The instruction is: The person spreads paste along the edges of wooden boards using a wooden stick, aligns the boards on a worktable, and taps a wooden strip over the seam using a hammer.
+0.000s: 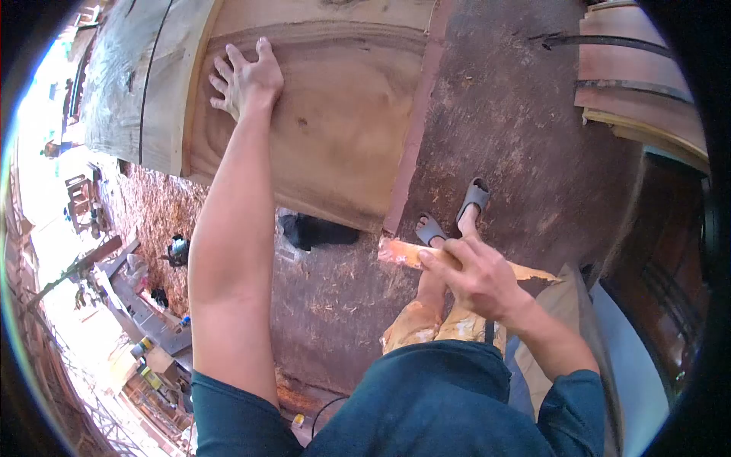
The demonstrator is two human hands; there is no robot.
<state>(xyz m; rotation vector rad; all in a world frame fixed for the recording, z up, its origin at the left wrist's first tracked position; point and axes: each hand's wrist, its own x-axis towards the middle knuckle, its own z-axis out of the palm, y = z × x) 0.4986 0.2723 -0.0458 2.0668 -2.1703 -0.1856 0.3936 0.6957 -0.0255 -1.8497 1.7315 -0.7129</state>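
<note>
My left hand (250, 81) lies on a broad wooden panel (335, 114), with its fingers spread over the grain near a raised wooden edge strip. The panel is light brown with darker grain, and a pinkish band runs along its right side. In front of my legs, my right hand (481, 280) is closed around a thin, pale wooden strip (403, 251). One end of the strip looks pinkish and is close to the panel's lower right corner. Its other end is jagged and sticks out past my wrist.
Shavings lie scattered on the dark floor (518, 114). Curved boards with dark bands (632, 68) stand at the upper right. A black object (316, 231) is on the floor below the panel. Tools and timber clutter the left, beside a shavings heap (160, 206).
</note>
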